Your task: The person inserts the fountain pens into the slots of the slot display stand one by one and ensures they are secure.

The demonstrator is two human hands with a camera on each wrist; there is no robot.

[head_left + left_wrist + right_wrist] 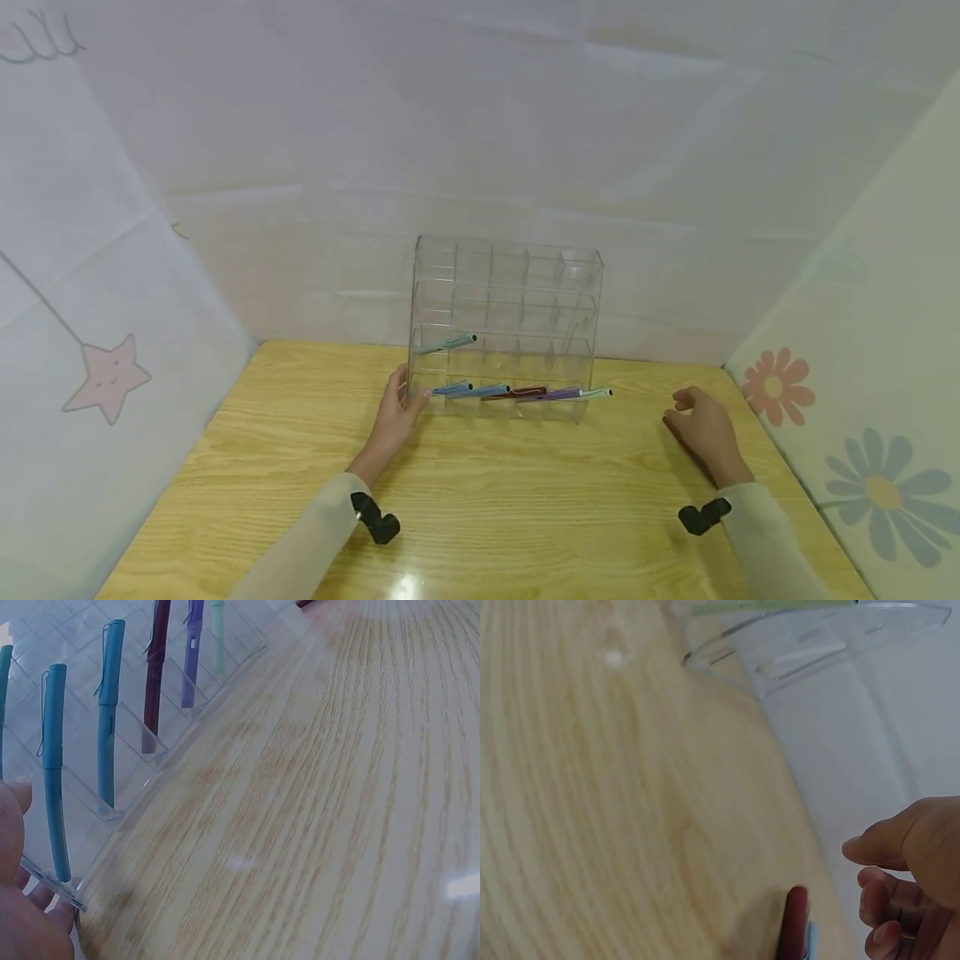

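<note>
A clear acrylic pen rack (506, 362) stands upright near the back of the table. My left hand (393, 414) grips its lower left corner, thumb in front and fingers behind. Along the bottom row stand two blue pens (107, 712), a dark red pen (154, 675), a purple pen (192, 652) and a pale green pen (597, 392). A teal pen (447, 343) leans in the row above. My right hand (707, 429) is over the table at right, fingers loosely bent. A red pen (795, 922) and a light blue one (812, 941) show beside its fingertips, mostly hidden.
The wooden table (525, 517) backs onto a pale cloth wall (480, 125). Patterned cloth walls with a star (112, 379) and flowers (778, 386) close in the left and right sides. The rack's upper compartments (506, 267) hold no pens.
</note>
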